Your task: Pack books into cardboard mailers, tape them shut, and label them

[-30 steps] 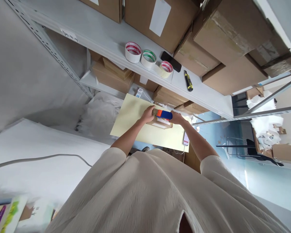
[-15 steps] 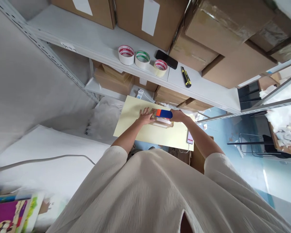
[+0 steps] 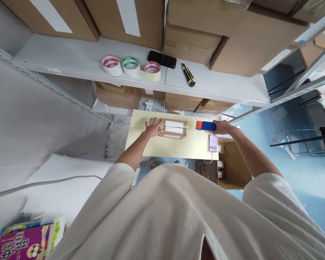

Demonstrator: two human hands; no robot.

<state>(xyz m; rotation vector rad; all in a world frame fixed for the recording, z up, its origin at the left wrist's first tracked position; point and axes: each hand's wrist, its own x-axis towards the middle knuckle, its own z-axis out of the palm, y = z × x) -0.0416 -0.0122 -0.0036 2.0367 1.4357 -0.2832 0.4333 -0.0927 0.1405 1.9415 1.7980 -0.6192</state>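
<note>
On the pale yellow table (image 3: 151, 150) lies a small cardboard box (image 3: 173, 136) with white strips along its top and tape at its ends. My left hand (image 3: 154, 127) rests against the box's left end, fingers spread. To the right of the box, my right hand (image 3: 222, 127) grips a blue and orange tape dispenser (image 3: 208, 126), held apart from the box. A lit phone (image 3: 212, 143) with a white cable lies near the table's right edge, just below the dispenser.
A grey shelf (image 3: 81, 54) beyond the table carries tape rolls (image 3: 131, 66), a black phone (image 3: 161, 59), a yellow-black utility knife (image 3: 188, 75) and large cartons (image 3: 141, 21). An open carton (image 3: 234, 162) stands below the table's right side. Books (image 3: 24, 242) lie at lower left.
My right hand has moved the tape dispenser from over the box out to the right, leaving the box top in view. My left hand stays at the box's left end. The camera view has shifted.
</note>
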